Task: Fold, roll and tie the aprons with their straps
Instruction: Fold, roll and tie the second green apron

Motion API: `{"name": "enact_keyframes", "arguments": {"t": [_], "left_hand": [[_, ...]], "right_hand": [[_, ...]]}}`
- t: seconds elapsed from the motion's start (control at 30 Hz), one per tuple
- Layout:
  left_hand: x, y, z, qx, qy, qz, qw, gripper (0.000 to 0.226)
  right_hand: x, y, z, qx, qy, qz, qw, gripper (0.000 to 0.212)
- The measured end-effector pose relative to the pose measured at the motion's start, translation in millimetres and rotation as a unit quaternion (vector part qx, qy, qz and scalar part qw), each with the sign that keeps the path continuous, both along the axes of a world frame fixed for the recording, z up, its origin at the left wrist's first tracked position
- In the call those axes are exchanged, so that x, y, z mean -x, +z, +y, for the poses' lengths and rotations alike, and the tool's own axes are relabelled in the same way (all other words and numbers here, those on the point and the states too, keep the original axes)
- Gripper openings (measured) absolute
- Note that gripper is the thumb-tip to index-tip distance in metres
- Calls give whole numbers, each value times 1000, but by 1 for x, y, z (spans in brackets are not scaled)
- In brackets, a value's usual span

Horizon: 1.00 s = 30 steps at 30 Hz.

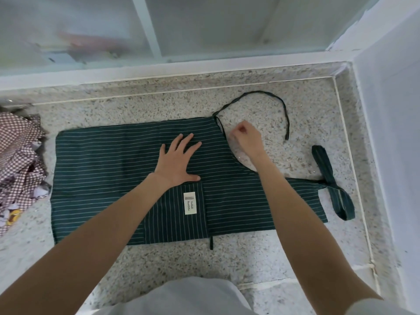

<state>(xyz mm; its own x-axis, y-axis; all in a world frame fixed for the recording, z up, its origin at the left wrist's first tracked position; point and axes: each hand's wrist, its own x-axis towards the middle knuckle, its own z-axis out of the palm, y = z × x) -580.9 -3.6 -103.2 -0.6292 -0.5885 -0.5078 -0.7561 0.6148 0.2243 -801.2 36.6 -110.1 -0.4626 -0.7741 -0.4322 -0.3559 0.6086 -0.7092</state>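
Note:
A dark green apron [109, 169] with thin white stripes lies flat on the speckled floor, its pocket and white label [189, 203] facing up. My left hand [179, 160] presses flat on its middle with the fingers spread. My right hand [246, 138] hovers over bare floor just right of the apron's curved side edge, fingers curled, with nothing visible between them. A thin waist strap [256, 92] arcs from the apron's far corner around that hand. The wide neck loop [327, 176] lies folded at the right end. A second strap end [211, 243] pokes out below the near edge.
A crumpled pile of brown-and-white checked fabric [20, 160] lies at the left. White shelving [204, 30] runs along the back, and a white wall [391, 133] closes off the right side. My pale trouser knee [188, 296] is at the bottom.

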Motion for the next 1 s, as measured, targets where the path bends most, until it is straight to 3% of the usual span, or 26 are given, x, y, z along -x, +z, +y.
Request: {"name": "enact_keyframes", "arguments": {"t": [0.2, 0.3, 0.47, 0.57, 0.67, 0.73, 0.8, 0.93, 1.0], "left_hand": [[0, -1, 0, 5, 1, 6, 1000, 103], [1, -1, 0, 6, 2, 3, 1000, 103], [1, -1, -1, 3, 4, 5, 1000, 103], [0, -1, -1, 6, 3, 4, 1000, 103], [0, -2, -1, 6, 5, 8, 1000, 103], [1, -2, -1, 7, 5, 10, 1000, 103], [0, -2, 0, 6, 5, 8, 1000, 103], [1, -1, -1, 1, 8, 7, 1000, 103], [1, -1, 0, 1, 8, 6, 1000, 103]], "right_hand": [[8, 5, -7, -49, 84, 128, 987, 21], [-4, -2, -11, -52, 111, 157, 980, 16], [11, 8, -19, 10, 37, 261, 965, 22], [20, 20, -22, 16, -2, 210, 978, 32], [17, 25, -9, -112, 89, 225, 964, 49], [7, 19, 2, -172, 173, 229, 942, 42], [6, 16, 4, -143, 193, 231, 943, 26], [47, 27, -12, -36, 97, 357, 928, 21], [69, 32, -14, -19, 25, 337, 941, 24]]}}
